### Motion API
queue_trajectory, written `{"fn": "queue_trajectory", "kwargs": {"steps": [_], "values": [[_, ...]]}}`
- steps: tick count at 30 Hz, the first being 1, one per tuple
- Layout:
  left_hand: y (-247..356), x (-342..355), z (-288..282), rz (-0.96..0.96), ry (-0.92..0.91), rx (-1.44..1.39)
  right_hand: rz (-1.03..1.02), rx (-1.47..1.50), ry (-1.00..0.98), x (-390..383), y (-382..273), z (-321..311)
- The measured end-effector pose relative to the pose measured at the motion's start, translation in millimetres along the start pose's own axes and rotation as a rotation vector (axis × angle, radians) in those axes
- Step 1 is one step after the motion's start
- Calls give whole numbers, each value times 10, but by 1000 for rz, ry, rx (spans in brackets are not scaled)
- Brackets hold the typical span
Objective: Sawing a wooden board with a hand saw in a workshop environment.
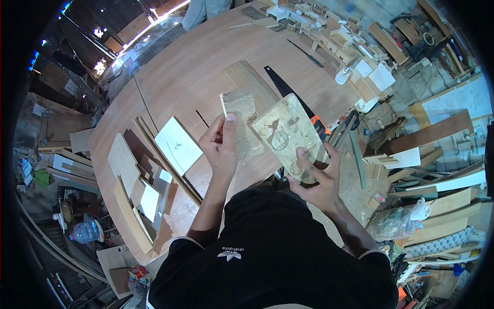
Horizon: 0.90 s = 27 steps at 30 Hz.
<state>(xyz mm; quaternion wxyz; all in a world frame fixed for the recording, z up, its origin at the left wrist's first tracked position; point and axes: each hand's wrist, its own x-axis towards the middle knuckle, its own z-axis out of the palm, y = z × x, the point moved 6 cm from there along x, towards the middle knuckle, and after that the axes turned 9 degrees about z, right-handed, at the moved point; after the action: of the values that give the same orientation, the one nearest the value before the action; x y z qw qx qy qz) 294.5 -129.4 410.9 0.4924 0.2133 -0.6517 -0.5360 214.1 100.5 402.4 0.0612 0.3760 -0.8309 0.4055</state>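
My left hand (222,141) grips a narrow, grey-brown wooden board (246,123) by its left side, thumb on top. In my right hand (320,180) is a larger, pale, stained wooden panel (288,135) with a ring mark on it, held at its lower right edge. The two pieces are side by side, their near edges almost meeting above the table. Behind them a light plank (252,82) lies on the tabletop. A handsaw (280,82) with a dark blade and orange handle lies partly hidden beneath the stained panel.
The large wooden table (175,87) carries a white marked panel (178,147) and several boards (123,154) at the left. A dark file-like tool (305,53) lies farther back. Wood offcuts (334,36) crowd the far right corner. Stacked planks (437,201) stand along the right; a plastic bottle (85,232) is at lower left.
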Motion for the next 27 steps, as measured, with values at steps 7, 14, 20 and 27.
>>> {"fn": "queue_trajectory", "kwargs": {"steps": [7,14,20,27], "values": [[82,91,-4,0,-191,31,-32,-51,-56,215,-18,-183],[-29,212,-8,-89,-373,-24,-76,-107,-118,392,-62,-303],[-39,143,78,-67,-368,-102,7,-26,-132,430,-88,-200],[-147,96,82,-165,-306,-53,27,-11,-146,372,-43,-219]]}}
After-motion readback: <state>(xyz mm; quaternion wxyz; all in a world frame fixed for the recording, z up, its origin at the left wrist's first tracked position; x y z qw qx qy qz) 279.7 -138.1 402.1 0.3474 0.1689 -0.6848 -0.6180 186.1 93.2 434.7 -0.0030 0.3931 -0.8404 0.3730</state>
